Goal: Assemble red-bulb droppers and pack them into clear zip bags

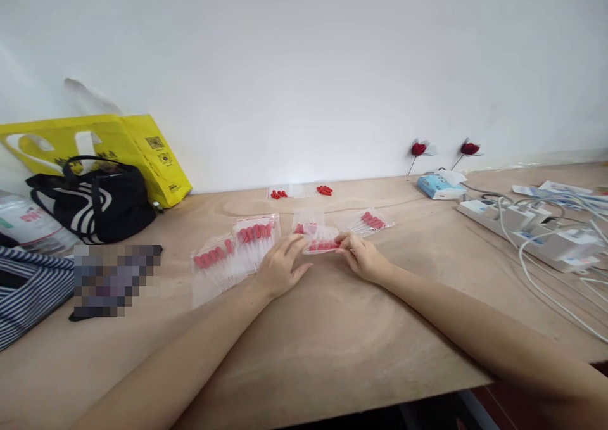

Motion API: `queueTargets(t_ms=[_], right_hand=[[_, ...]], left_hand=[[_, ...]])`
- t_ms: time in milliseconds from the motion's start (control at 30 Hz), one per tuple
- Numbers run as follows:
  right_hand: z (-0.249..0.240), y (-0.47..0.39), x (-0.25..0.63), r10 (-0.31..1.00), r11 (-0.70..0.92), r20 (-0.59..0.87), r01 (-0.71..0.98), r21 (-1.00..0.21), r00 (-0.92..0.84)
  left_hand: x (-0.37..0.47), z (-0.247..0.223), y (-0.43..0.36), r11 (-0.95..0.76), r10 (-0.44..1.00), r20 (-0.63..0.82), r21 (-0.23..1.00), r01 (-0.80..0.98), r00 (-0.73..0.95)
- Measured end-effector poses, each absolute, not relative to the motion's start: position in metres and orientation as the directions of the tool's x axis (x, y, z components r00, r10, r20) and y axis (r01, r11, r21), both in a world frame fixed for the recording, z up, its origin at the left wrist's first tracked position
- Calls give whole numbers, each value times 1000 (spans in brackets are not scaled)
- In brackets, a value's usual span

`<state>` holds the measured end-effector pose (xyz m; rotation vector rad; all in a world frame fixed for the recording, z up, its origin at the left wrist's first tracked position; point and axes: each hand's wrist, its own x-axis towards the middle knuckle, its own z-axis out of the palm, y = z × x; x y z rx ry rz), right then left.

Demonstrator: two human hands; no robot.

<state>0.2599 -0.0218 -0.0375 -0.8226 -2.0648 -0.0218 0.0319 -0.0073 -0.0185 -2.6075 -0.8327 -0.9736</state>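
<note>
A clear zip bag of red-topped droppers [323,245] lies in front of me at the middle of the table. My right hand [365,258] pinches its right end between thumb and fingers. At the bag's left end rests my left hand [282,268], fingers stretched over the edge and thumb spread apart. Two more bags of red-topped droppers, one [213,262] farther left and one [254,237] nearer, lie beside my left hand. Another such bag [370,222] is beyond my right hand. Behind the middle bag lies a translucent plastic bag [308,216].
Near the wall are loose red bulbs [325,190] and a small bag with red bulbs [279,194]. A yellow bag [152,158] and black bag [102,199] stand left. Tissues [439,186], a power strip [527,230] with cables and two red artificial flowers [418,149] are right.
</note>
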Motion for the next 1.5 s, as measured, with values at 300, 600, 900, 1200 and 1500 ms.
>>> queueTargets(t_ms=[300,600,900,1200,1500], right_hand=[[-35,-20,271,519,789,638,605,-103,-569],[-34,-17,273,422,674,723,723,154,-547],[-36,-15,271,455,645,736,755,116,-501],[-30,-18,238,370,691,722,693,207,-584],[-27,-16,230,338,670,703,684,288,-626]], left_hand=[[32,-19,-3,-908,169,693,-167,385,701],[27,-17,2,-889,149,735,-194,415,662],[30,-17,7,-898,207,750,-108,426,628],[35,-21,6,-903,219,744,-91,420,632],[36,-20,5,-908,224,698,-103,405,680]])
